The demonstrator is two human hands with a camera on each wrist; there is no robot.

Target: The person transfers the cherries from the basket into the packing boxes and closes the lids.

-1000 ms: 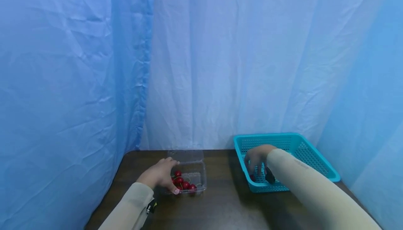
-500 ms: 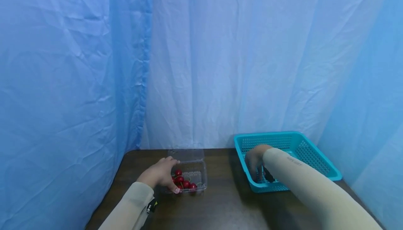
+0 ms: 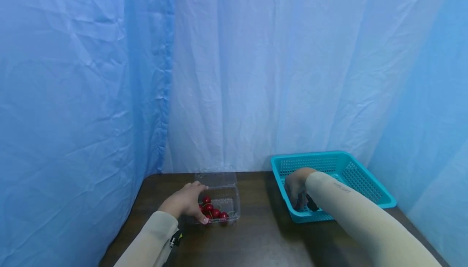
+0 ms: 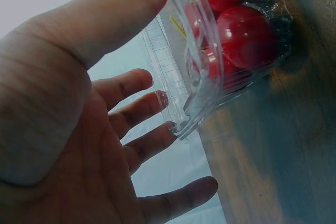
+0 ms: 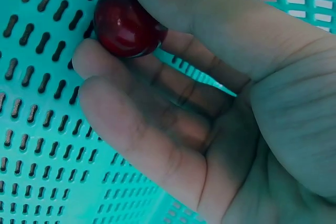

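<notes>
My left hand (image 3: 185, 202) spans the left end of a clear plastic clamshell box (image 3: 233, 204). The thumb presses its near rim and the fingertips touch the far side. Several red cherries (image 3: 216, 213) with green stems lie in the box; the left wrist view shows cherries (image 4: 247, 38) close behind the clear wall. Down inside the turquoise basket (image 3: 373, 183), at its left side, is my right hand (image 3: 297, 183). It pinches one dark red cherry (image 5: 126, 22) between thumb and fingers, close to the perforated plastic. In the head view the hand hides that cherry.
The box's clear lid (image 3: 215, 179) is folded back behind it. Both containers stand on a dark wooden table (image 3: 252, 234), the basket at the right. Blue-white curtains (image 3: 234, 76) hang along the back and sides.
My right hand has reached lower into the basket and its fingers have closed on the cherry, which was visible beside them earlier. The left hand stays at the box.
</notes>
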